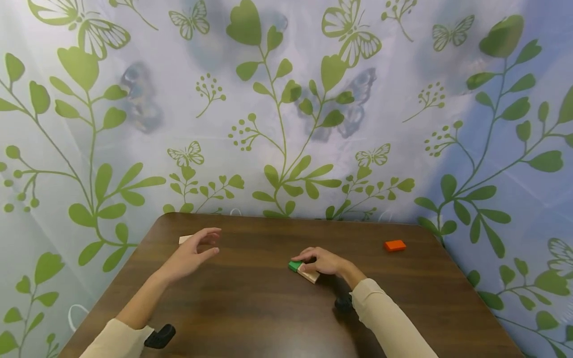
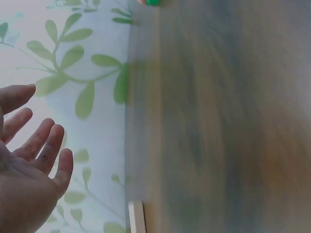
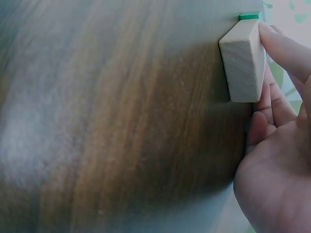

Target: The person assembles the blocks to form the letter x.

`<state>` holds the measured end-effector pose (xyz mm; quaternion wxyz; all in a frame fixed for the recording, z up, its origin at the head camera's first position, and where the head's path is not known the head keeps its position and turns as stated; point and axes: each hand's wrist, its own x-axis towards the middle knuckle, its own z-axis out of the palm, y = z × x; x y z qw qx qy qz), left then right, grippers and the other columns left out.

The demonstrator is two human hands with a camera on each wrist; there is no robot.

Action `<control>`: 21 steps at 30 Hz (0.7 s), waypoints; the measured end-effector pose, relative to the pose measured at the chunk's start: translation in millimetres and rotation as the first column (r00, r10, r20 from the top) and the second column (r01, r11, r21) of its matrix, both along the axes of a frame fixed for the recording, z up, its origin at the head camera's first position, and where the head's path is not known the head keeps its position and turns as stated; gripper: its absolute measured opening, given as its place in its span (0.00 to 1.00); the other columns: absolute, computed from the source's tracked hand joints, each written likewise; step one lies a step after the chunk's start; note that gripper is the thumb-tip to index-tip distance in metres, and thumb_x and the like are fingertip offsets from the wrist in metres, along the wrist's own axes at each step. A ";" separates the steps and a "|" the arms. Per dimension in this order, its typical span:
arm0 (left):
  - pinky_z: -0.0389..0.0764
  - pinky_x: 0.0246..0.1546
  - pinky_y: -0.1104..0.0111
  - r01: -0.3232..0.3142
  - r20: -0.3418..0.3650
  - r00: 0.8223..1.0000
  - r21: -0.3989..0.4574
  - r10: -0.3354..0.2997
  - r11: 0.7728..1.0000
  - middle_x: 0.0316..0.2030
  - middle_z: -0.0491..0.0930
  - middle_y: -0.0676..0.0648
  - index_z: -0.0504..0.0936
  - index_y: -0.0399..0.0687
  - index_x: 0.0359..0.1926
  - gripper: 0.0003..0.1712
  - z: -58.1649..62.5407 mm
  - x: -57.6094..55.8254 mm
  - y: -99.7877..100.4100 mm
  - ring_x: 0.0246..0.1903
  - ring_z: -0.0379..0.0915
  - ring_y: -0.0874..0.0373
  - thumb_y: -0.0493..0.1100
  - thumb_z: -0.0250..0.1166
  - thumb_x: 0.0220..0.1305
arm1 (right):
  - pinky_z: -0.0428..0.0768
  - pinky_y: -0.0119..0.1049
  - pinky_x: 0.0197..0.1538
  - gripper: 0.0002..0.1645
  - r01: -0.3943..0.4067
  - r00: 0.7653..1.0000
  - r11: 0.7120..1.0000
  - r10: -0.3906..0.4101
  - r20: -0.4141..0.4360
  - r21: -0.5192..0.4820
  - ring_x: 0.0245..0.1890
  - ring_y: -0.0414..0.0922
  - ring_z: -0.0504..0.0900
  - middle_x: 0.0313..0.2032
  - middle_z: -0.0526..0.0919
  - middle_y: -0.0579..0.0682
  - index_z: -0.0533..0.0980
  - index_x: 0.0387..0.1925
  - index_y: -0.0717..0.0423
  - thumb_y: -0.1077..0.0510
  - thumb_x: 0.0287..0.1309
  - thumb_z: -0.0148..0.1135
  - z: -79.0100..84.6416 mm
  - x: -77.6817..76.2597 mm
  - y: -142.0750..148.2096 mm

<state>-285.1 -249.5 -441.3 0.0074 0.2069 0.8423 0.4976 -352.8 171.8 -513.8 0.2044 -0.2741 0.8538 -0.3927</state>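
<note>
My right hand (image 1: 324, 262) pinches a plain wooden block (image 1: 310, 275) between thumb and fingers, low at the middle of the table. A green block (image 1: 294, 266) sits right at the far left end of that wooden block, in line with it. In the right wrist view the wooden block (image 3: 241, 63) shows its pale end face, with a sliver of the green block (image 3: 250, 15) behind. Over the table's left part, my left hand (image 1: 191, 255) is held with fingers loosely spread and nothing in it. Partly behind it lies another pale wooden block (image 1: 184, 239).
An orange block (image 1: 395, 245) lies toward the back right of the brown table (image 1: 250, 308). Behind the table hangs a curtain (image 1: 286, 149) printed with leaves and butterflies. Black straps (image 1: 160, 336) show at both wrists.
</note>
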 end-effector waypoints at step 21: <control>0.73 0.48 0.37 -0.367 -0.238 0.923 -0.307 0.302 0.878 0.55 0.73 0.27 0.75 0.28 0.64 0.38 -58.6 74.5 -109.7 0.53 0.71 0.29 0.39 0.80 0.56 | 0.69 0.56 0.63 0.24 -0.013 1.000 1.000 0.013 0.015 0.018 0.66 0.55 0.69 0.66 0.73 0.52 0.80 0.66 0.45 0.51 0.72 0.65 -0.9 -4.9 0.1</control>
